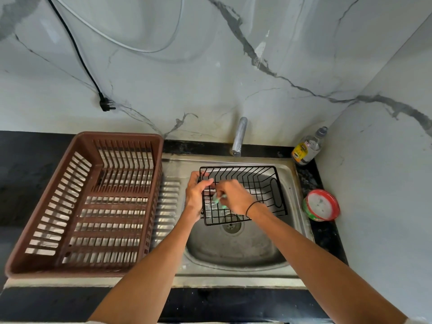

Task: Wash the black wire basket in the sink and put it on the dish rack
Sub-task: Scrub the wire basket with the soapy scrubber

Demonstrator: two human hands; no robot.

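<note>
Black rectangular wire basket [243, 195] over the steel sink [236, 251]: our left hand [196, 195] grips its rim, our right hand [233, 197] pinches a green scrubber [218, 201] mid-scrub, so we judge rinsing under the tap [239, 136] comes next.

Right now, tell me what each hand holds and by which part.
The left hand grips the black wire basket by its left rim, over the sink. The right hand pinches a green scrubber against the basket's wires.

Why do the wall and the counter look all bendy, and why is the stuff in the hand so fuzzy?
Head view: the wide-angle lens curves the counter edge and wall; the right hand and its green scrubber are motion-blurred inside the black wire basket; the left hand looks sharper; the steel sink gives soft glare.
</note>
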